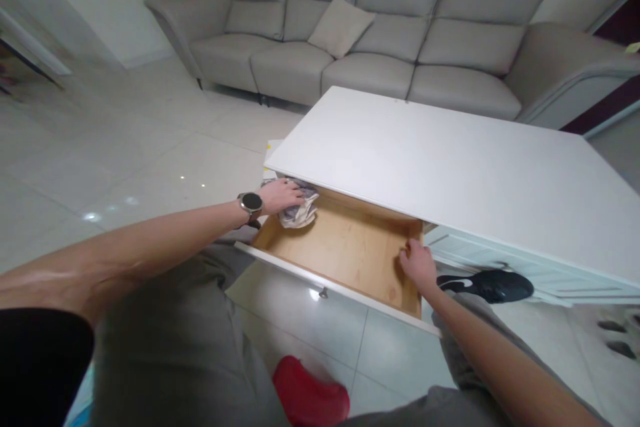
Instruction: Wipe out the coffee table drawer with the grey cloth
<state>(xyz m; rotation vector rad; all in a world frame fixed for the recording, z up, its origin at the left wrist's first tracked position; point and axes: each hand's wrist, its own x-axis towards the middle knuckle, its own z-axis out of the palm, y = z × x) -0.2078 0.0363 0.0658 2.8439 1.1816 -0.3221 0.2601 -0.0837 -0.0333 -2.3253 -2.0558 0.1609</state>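
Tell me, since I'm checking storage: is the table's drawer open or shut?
Open. The drawer is pulled out from under the white tabletop, its wooden floor exposed, with a crumpled cloth inside.

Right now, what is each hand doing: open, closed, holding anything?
Left hand: fingers laid over a crumpled cloth in the drawer's far-left corner; a firm grasp cannot be told.
Right hand: resting on the drawer's right side wall, holding nothing.

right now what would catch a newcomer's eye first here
The open wooden drawer pulled out from under the white table at centre stands out first. The left hand presses on a crumpled cloth in the drawer's far left corner, while the right hand rests on its right side. Behind, a grey sofa spans the room.
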